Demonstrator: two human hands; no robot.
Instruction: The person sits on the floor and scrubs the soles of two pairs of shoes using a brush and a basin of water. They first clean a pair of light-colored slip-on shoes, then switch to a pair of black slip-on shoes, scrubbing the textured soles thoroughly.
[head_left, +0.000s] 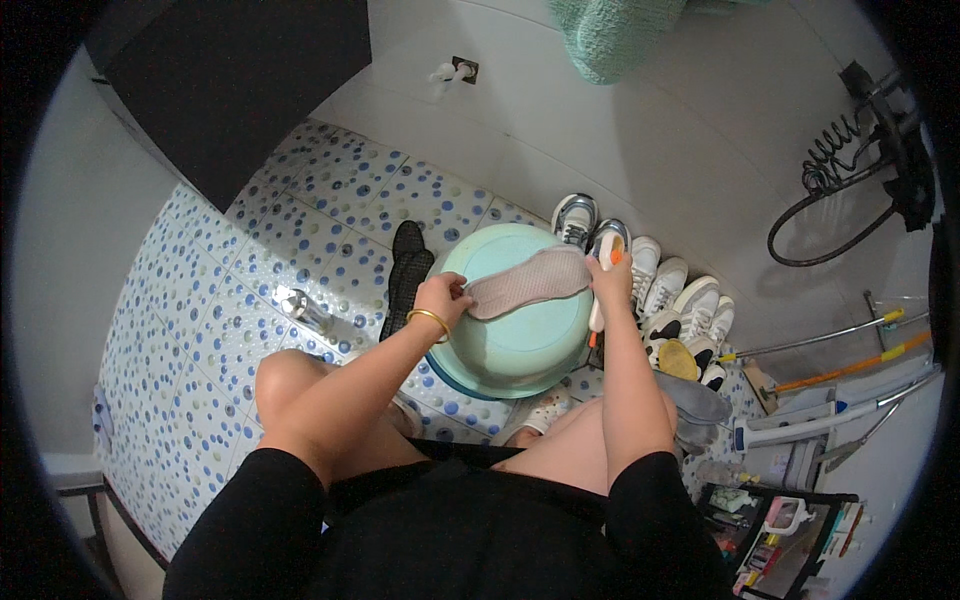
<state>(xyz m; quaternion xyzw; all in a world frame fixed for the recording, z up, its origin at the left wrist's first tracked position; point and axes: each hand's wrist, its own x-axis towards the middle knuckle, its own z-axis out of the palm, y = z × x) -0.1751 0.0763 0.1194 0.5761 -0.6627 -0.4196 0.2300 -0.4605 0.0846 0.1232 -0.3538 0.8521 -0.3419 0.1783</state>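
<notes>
A pinkish-grey shoe insole (529, 283) lies across the upturned base of a mint-green plastic basin (517, 367). Its left end is pinched by the fingers of my left hand (441, 301), which wears a gold bangle (429, 324) at the wrist. At the insole's right end, my right hand (611, 283) grips a slim white tool with orange parts (613, 247); its working side is hidden. The right thumb touches the insole's edge. Left of the basin, dark insoles (409, 277) lie on the dotted tile floor.
Several sneakers (694, 304) line the wall on the right, with a yellow insole (677, 360) and grey insoles (694, 397) near them. A metal cylinder (300, 306) stands on the left. Long-handled cleaning tools (832, 367) and a black shelf rack (787, 540) occupy the right side.
</notes>
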